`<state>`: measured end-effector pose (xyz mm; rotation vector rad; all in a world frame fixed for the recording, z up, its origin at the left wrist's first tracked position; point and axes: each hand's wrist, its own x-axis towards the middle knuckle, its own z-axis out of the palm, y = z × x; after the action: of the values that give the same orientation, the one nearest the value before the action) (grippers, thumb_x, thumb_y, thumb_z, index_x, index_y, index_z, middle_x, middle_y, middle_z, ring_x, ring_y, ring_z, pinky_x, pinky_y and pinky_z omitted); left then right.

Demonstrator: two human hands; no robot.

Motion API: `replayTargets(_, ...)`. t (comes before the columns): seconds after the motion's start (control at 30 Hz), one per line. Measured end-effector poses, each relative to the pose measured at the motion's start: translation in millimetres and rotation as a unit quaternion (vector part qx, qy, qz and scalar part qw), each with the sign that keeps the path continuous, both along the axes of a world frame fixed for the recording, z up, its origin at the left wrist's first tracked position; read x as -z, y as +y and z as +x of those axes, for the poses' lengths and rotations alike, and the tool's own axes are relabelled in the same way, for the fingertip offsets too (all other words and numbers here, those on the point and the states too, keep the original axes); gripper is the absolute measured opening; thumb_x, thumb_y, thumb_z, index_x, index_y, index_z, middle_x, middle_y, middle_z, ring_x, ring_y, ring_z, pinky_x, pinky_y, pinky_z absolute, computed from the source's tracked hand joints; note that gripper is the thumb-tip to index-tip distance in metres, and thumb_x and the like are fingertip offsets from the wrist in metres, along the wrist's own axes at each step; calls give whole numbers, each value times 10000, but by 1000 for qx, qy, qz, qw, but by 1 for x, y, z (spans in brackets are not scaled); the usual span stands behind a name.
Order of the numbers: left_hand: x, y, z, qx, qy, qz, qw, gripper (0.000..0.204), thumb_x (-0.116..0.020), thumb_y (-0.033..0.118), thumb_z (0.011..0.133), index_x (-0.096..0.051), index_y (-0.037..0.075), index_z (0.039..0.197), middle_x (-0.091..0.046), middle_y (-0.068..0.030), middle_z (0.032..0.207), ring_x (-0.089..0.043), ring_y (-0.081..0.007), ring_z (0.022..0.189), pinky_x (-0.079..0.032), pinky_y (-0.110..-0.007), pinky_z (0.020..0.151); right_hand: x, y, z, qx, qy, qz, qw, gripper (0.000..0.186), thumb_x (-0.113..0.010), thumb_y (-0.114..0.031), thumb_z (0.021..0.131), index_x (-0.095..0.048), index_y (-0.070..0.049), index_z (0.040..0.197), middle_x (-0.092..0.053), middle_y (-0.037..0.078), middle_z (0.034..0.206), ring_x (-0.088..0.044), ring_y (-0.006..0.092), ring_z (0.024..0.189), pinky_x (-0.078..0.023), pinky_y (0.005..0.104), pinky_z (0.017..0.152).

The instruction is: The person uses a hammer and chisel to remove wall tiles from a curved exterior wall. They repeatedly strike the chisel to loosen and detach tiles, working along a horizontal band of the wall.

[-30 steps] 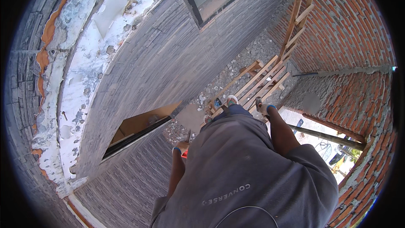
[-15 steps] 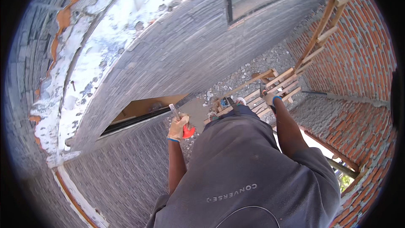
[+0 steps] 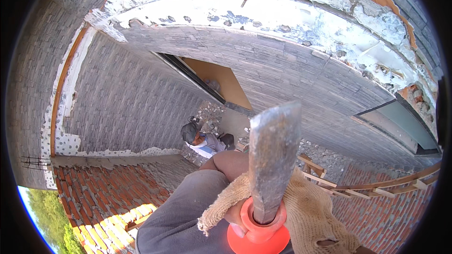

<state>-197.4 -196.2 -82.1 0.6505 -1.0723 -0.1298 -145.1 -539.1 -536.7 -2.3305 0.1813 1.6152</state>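
A flat steel chisel (image 3: 274,160) with an orange plastic hand guard (image 3: 259,237) fills the lower middle, very close to the camera, blade pointing up. My left hand (image 3: 310,211), in a worn beige knit glove with torn fingertips, is closed around the shaft just above the guard. My bent left arm (image 3: 226,164) in a grey sleeve comes in from the lower left. My right hand is out of sight.
Far below, another person (image 3: 200,137) in a dark cap crouches on gravel beside the grey brick wall (image 3: 132,99). A wooden ladder (image 3: 358,186) runs at right. A chipped white plaster ledge (image 3: 263,14) curves overhead. A red brick wall (image 3: 103,197) lies lower left.
The view has swung round sharply. My left hand has lifted the chisel from near the wall up close to the camera. My right hand, earlier near the ladder, has left the view.
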Motion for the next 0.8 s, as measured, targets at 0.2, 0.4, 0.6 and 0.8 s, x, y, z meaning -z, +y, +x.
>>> replayTargets(0.2, 6, -20, -1, 9, -35, -19, 999, 726, -816, 348, 765, -563, -23, 1336, -658, -194, 1006, -627, -311, 1028, -527, -468, 895, -3, 5, 4, 79, -2, 44, 996, 418, -609, -427, 935, -684, -16, 961, -673, 117, 780, -661, 227, 671, -528, 394, 618)
replayTargets(0.4, 16, -19, -11, 1, -28, -45, 999, 750, -866, 384, 714, -611, -56, 1265, -668, -225, 1109, -622, -334, 1120, -519, -479, 946, 3, -11, 1, 163, 13, 82, 983, 345, -635, -372, 920, -667, -28, 928, -648, 95, 742, -637, 211, 613, -518, 384, 571)
replayTargets(0.6, 5, -27, 0, -16, -35, 70, 997, 760, -913, 416, 669, -654, -76, 1187, -683, -240, 1163, -631, -341, 1158, -522, -481, 966, 3, -18, -4, 57, 1, 35, 998, 349, -612, -361, 922, -671, -22, 983, -650, 132, 851, -640, 252, 731, -522, 406, 646)
replayTargets(0.8, 17, 1, 44, 0, 74, 136, 988, 454, -748, 334, 899, -604, 44, 1218, -672, -125, 1048, -686, -270, 959, -560, -455, 904, -14, 11, -2, -163, -13, -22, 986, 413, -564, -372, 932, -685, -7, 1082, -668, 199, 1034, -658, 321, 937, -533, 445, 782)
